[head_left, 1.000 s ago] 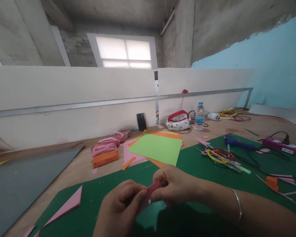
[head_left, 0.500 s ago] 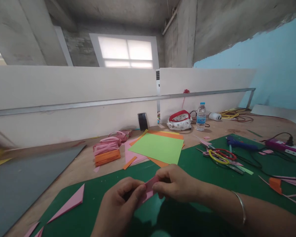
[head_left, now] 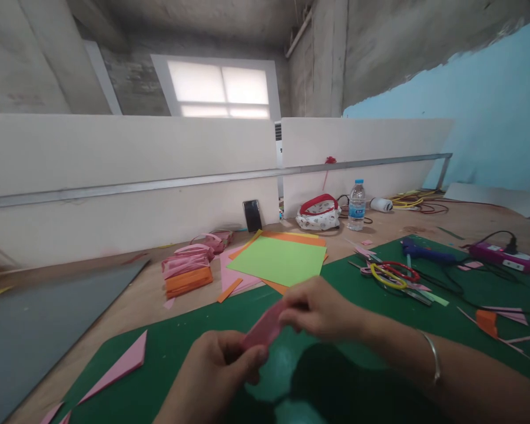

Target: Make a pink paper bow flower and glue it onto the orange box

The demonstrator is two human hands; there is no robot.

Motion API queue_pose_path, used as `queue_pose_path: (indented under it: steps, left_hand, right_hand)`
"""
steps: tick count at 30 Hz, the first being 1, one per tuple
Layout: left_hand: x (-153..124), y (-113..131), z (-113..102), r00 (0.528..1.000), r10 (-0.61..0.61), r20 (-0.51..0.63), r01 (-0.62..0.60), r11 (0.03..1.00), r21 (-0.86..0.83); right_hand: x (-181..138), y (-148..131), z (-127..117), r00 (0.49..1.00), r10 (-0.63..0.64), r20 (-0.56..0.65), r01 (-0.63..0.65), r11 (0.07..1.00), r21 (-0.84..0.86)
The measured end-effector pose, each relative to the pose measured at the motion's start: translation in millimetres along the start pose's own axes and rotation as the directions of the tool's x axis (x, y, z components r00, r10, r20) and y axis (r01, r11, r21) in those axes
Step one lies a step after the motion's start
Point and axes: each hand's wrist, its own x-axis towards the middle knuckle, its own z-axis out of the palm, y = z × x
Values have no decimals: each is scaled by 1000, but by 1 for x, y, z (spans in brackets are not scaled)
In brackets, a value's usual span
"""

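Note:
A folded strip of pink paper (head_left: 265,327) is held slantwise between my two hands, above the green cutting mat (head_left: 194,335). My left hand (head_left: 223,368) pinches its lower left end between thumb and fingers. At the upper right end, my right hand (head_left: 315,309) grips the paper with thumb and fingertips; a silver bangle circles that wrist. Beyond my hands lie stacked coloured sheets, a light green sheet (head_left: 279,258) on top. To the left on the mat rests a pointed pink paper piece (head_left: 119,366).
Pink and orange paper bundles (head_left: 189,281) sit beyond the mat. Scissors (head_left: 391,277), a blue glue gun (head_left: 428,252) and a purple power strip (head_left: 504,257) with cable lie at right. A phone (head_left: 252,215), pouch (head_left: 318,213) and water bottle (head_left: 357,206) stand along the white partition.
My hands have moved slightly apart, so more of the pink strip shows between them. My right hand is a little higher. The view has shifted slightly.

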Motion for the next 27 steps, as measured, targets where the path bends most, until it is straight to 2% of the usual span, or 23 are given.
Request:
queue_pose_path:
  steps: [2, 3, 5, 7, 9, 11, 13, 14, 15, 17, 18, 20, 23, 25, 27]
  left_hand:
    - [3, -1, -14, 990, 1, -138, 8, 998, 69]
    - [4, -2, -19, 979, -4, -201, 14, 999, 49]
    - [6, -4, -25, 962, -30, -272, 5, 996, -92]
    - [7, -5, -21, 961, -67, -268, -9, 961, -276]
    - [7, -4, -10, 974, -128, -185, 32, 892, -452]
    - [6, -4, 1, 981, -194, 11, 165, 801, -576]
    - [5, -4, 8, 955, -212, 208, 296, 736, -609]
    - [5, -5, 10, 941, -200, 272, 328, 727, -603]
    - [6, -6, 11, 936, -181, 301, 334, 726, -601]
    - [8, -8, 10, 946, -153, 286, 301, 745, -595]
    - [8, -8, 8, 957, -147, 252, 270, 772, -576]
    - [8, -8, 5, 984, -119, 132, 169, 851, -498]
    - [6, -4, 3, 1000, -18, -21, 9, 935, -355]
    - [3, -1, 3, 999, 13, -47, -28, 947, -319]
    - [1, 2, 3, 1000, 16, -26, -22, 955, -296]
  right_hand:
    - [7, 5, -22, 991, 72, -116, -69, 997, 28]
    - [10, 7, -30, 984, 94, -153, -88, 995, 45]
    - [13, 10, -36, 980, 121, -157, -108, 990, 88]
    - [11, 10, -28, 988, 127, -93, -114, 985, 133]
    - [7, 8, -12, 993, 113, -20, -108, 979, 175]
    - [3, 6, 2, 996, 85, 18, -87, 974, 207]
    - [1, 6, 10, 1000, -1, 13, -1, 980, 198]
    - [1, 6, 11, 997, -75, -3, 74, 982, 172]
    - [1, 6, 12, 988, -153, -23, 155, 979, 136]
    - [2, 7, 11, 966, -250, -63, 254, 963, 84]
    - [3, 8, 10, 968, -235, -84, 243, 965, 101]
    - [5, 9, 10, 994, -70, -79, 86, 971, 222]
    - [6, 9, 14, 983, 175, 61, -185, 904, 384]
    - [5, 8, 16, 965, 227, 127, -259, 883, 392]
    - [4, 6, 18, 961, 241, 134, -274, 882, 383]
